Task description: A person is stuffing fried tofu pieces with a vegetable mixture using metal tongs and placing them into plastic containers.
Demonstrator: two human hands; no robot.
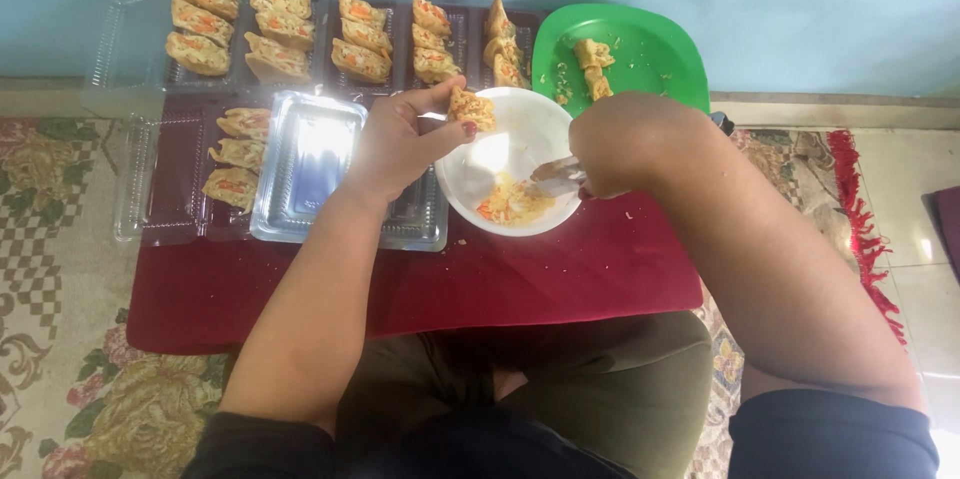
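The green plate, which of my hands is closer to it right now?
Right. Your right hand sits just below the green plate, holding a utensil over the white bowl. Your left hand is farther left, pinching a filled pastry piece.

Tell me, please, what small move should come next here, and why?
Probably lift the spoon from the white bowl to the pastry piece: the left hand holds it over the bowl, and the right hand dips the spoon in filling.

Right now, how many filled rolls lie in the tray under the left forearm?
3. They lie in a column in the clear tray: top roll, middle roll, bottom roll. The left hand may hide more.
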